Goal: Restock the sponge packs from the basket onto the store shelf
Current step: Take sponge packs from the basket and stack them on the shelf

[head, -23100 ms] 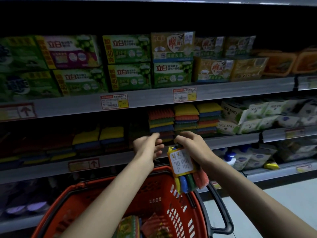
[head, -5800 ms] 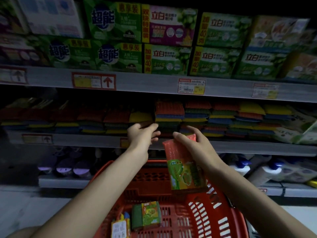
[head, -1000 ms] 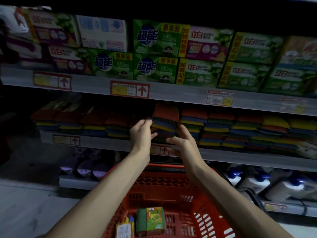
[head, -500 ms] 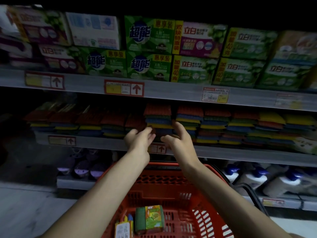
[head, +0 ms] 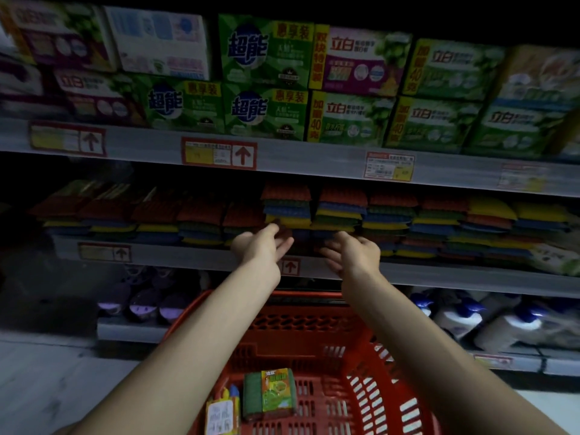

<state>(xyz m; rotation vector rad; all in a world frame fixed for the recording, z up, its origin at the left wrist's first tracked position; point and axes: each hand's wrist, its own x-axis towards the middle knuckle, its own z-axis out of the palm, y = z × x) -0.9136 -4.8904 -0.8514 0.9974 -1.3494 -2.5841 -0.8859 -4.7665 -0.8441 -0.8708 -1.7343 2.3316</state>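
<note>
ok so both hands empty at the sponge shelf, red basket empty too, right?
Half right. Head view: left hand and right hand are empty at the sponge shelf, but the red basket is not empty: a green sponge pack and a multicolour pack lie in it.

Sponge stacks (head: 389, 221) fill the shelf (head: 439, 279); headroom above.
</note>
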